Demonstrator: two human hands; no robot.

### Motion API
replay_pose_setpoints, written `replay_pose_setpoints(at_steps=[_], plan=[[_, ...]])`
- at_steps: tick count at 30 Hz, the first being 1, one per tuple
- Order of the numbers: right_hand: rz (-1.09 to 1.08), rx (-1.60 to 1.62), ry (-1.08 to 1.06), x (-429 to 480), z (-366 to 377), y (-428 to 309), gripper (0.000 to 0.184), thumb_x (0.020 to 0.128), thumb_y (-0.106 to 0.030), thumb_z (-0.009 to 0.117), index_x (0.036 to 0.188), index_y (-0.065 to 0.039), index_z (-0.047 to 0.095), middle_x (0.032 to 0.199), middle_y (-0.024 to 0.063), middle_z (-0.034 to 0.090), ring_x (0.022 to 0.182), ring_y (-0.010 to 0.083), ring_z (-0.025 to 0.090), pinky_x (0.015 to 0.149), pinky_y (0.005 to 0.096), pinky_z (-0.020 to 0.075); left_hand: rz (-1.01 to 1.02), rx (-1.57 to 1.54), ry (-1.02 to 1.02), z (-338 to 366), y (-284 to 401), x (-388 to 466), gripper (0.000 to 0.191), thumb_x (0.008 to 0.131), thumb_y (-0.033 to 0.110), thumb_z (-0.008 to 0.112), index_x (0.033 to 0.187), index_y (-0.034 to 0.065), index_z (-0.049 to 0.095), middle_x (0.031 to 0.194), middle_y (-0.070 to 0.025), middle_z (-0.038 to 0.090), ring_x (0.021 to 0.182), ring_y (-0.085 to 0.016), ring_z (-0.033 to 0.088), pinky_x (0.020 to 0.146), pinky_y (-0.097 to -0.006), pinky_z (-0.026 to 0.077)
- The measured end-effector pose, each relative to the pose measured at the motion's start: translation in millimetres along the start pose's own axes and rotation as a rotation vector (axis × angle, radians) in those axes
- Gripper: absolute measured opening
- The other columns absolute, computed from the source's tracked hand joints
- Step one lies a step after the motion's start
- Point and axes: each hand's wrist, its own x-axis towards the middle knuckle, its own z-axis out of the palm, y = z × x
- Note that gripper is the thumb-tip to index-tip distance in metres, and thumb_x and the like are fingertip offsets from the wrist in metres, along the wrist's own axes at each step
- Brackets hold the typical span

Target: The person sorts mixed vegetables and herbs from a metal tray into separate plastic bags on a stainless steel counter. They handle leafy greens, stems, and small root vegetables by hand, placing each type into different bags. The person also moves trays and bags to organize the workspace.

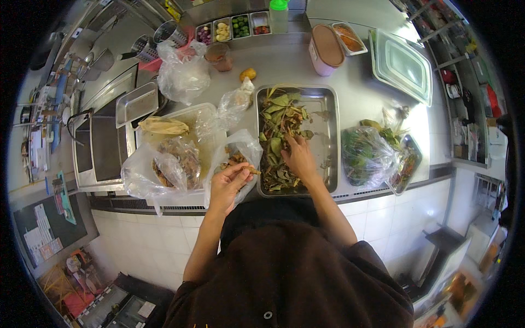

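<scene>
Between the thumb and fingers of my left hand (228,186) is a small brown piece of what looks like a root (253,170). That hand is over an opened clear plastic bag (253,146), which holds more brown pieces (236,157). My right hand (302,160) reaches into dried green-brown leaves (279,103) in a rectangular stainless steel tray (336,135). Its fingertips touch the leaves; whether they grip anything is hidden. The leaves lie mostly along the tray's left half, with a few scraps at the right.
Left is a shallow tray (209,112) with a corn husk (164,126) and a bagged brown mass (180,160). Bagged greens (365,153) are on the right. Behind stand a lidded pink container (326,51), a green-capped bottle (279,18) and a yellowish potato-like item (247,74).
</scene>
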Motion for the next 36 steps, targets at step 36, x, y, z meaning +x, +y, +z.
replay_pose_setpoints(at_steps=[36], plan=[[0.063, 0.127, -0.016, -33, -9, 2, 0.040, 0.095, -0.007, 0.067, 0.134, -0.006, 0.059, 0.119, 0.0242, 0.063, 0.112, 0.0474, 0.061, 0.096, 0.0528, 0.0510, 0.385, 1.029, 0.273, -52, -29, -2, 0.026, 0.091, 0.011, 0.076, 0.116, 0.0048, 0.073, 0.110, -0.0141, 0.068, 0.095, -0.030, 0.068, 0.083, -0.0407, 0.054]])
